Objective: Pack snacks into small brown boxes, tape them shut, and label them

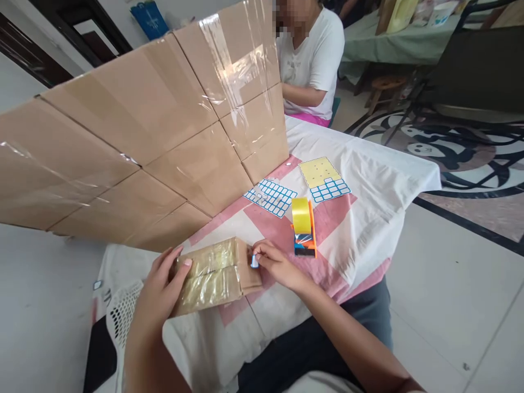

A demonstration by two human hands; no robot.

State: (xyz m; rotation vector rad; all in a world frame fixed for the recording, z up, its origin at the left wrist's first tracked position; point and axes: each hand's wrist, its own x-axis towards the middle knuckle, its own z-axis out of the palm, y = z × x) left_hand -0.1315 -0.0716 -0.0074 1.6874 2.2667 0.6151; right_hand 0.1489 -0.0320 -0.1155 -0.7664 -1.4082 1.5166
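Cardboard wall [123, 109] behind box [213, 275] — tape dispenser [302, 221], label sheets [278, 199] nearby

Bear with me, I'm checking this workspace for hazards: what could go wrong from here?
First, the small blue-edged piece pinched in the right hand could slip and drop. Second, the small carton sits close to the table's near edge, so a tug from the left hand on its end might pull it off. Third, the tape dispenser lies near the right hand, where a sweep of that forearm might knock it.
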